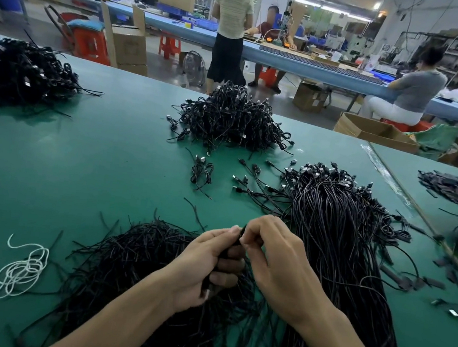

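Observation:
My left hand [205, 265] grips a black cable, fingers curled round it above a loose heap of thin black ties [137, 251]. My right hand [272, 253] pinches the cable's top end [243, 229] just beside the left thumb. Both hands meet over the green table [78, 172]. To the right lies a long bundle of straight black cables [330, 229] with connectors at its far end. The part of the cable inside my left fist is hidden.
A pile of coiled black cables [228, 118] sits at mid-table, one coiled cable [202, 171] lies alone, another pile [18, 72] is far left. A white cord [22, 269] lies near left. Black sleeves [457, 187] lie far right. People work at a blue bench [321, 66] behind.

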A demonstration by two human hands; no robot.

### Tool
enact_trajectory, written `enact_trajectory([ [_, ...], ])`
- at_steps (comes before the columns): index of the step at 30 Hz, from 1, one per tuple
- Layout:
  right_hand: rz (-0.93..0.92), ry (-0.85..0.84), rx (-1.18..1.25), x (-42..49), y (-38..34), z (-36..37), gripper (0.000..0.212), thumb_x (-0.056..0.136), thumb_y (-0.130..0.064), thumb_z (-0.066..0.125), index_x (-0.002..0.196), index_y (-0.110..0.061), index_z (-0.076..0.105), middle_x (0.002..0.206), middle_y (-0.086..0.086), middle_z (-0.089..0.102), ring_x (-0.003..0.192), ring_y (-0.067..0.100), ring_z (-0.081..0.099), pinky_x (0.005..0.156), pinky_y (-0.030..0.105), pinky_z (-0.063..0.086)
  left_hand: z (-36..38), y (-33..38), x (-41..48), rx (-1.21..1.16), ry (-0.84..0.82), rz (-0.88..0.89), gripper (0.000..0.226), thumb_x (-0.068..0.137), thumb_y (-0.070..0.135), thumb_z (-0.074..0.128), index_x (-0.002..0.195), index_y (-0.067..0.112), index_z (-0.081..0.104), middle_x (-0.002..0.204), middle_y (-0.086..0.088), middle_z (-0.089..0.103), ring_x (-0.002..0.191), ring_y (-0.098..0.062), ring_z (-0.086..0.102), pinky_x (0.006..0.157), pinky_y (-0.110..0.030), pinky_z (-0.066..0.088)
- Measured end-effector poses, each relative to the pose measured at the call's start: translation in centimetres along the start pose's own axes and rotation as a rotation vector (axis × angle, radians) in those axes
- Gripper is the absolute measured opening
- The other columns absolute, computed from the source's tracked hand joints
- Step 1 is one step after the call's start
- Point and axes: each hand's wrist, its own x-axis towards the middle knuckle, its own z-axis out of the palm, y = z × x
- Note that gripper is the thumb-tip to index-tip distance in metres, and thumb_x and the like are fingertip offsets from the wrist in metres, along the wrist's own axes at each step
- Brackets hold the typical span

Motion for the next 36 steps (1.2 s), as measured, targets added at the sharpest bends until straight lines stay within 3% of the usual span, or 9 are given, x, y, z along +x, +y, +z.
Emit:
enact_trajectory([
  [5,-0.069,-0.096,-0.180,0.5,-0.6,-0.4,0.006,0.096,-0.014,0.057,0.102,-0.016,0.057,0.099,-0.007,0.054,0.095,0.011,0.049,0.085,0.024,0.044,0.3,0.0,0.1,0.097,0.042,0.079,0.025,0.091,0.028,0.059,0.074,0.018,0.073,0.060,0.004,0.040,0.046,-0.004,0.031,0.035,-0.015,0.030],
  [9,-0.101,-0.089,-0.264,0.8,-1.2,-0.4,0.005,0.094,-0.013,0.060,0.098,-0.014,0.059,0.095,-0.002,0.058,0.090,0.019,0.054,0.080,0.033,0.050,0.2,0.1,0.2,0.101,0.068,0.092,0.021,0.086,0.029,0.063,0.069,0.019,0.072,0.059,0.004,0.043,0.045,-0.004,0.034,0.035,-0.015,0.030],
  [18,-0.035,-0.013,-0.257,0.9,-1.9,0.0,0.009,0.092,-0.009,0.059,0.093,-0.016,0.053,0.085,-0.002,0.059,0.081,0.020,0.052,0.072,0.035,0.049,0.8,0.2,-0.1,0.089,0.109,0.081,0.026,0.092,0.021,0.055,0.070,0.017,0.067,0.064,0.001,0.044,0.048,-0.007,0.033,0.036,-0.017,0.028],
  [23,0.002,-0.019,-0.225,0.4,-1.9,0.4,0.009,0.091,-0.010,0.057,0.095,-0.017,0.052,0.087,-0.006,0.055,0.084,0.015,0.049,0.072,0.029,0.045,0.6,-0.4,-0.6,0.160,0.179,0.011,0.042,0.100,0.022,0.046,0.065,0.020,0.068,0.063,0.001,0.041,0.049,-0.010,0.032,0.044,-0.025,0.013],
  [26,0.050,-0.004,-0.132,0.1,-1.8,0.5,0.011,0.092,-0.010,0.057,0.092,-0.019,0.051,0.084,-0.011,0.053,0.080,0.008,0.048,0.070,0.023,0.043,0.6,-0.6,-0.7,0.150,0.167,0.014,0.040,0.101,0.020,0.044,0.070,0.016,0.069,0.062,0.001,0.041,0.047,-0.008,0.032,0.037,-0.017,0.022],
  [29,0.166,0.075,0.000,-0.1,-1.7,0.6,0.018,0.092,-0.011,0.060,0.089,-0.025,0.049,0.081,-0.013,0.056,0.079,0.006,0.055,0.067,0.020,0.045,0.6,-0.7,-0.7,0.129,0.103,0.076,0.024,0.103,0.020,0.046,0.089,0.009,0.063,0.061,0.002,0.046,0.047,-0.006,0.039,0.039,-0.016,0.035],
  [32,0.263,0.210,0.192,-0.2,-1.9,0.8,0.026,0.089,-0.003,0.065,0.084,-0.025,0.051,0.075,-0.010,0.059,0.071,0.001,0.061,0.054,0.008,0.044,0.4,-1.1,-0.5,0.103,0.051,0.131,0.024,0.096,0.021,0.055,0.112,0.005,0.062,0.072,-0.002,0.058,0.059,-0.011,0.052,0.054,-0.020,0.045],
  [34,0.312,0.266,0.284,-0.2,-1.9,0.9,0.029,0.088,-0.003,0.068,0.081,-0.026,0.053,0.073,-0.008,0.062,0.066,0.003,0.062,0.055,0.012,0.047,0.1,-1.3,-0.4,0.124,0.059,0.185,0.034,0.089,0.019,0.061,0.119,0.003,0.059,0.086,-0.007,0.065,0.073,-0.015,0.059,0.068,-0.026,0.050],
  [36,0.346,0.292,0.326,-0.1,-1.7,0.9,0.028,0.087,-0.005,0.070,0.079,-0.028,0.054,0.078,-0.010,0.064,0.066,0.006,0.062,0.059,0.018,0.050,-0.4,-1.1,-0.6,0.353,0.104,0.254,0.031,0.088,0.027,0.063,0.112,0.008,0.062,0.090,-0.005,0.066,0.079,-0.013,0.059,0.075,-0.026,0.051],
])
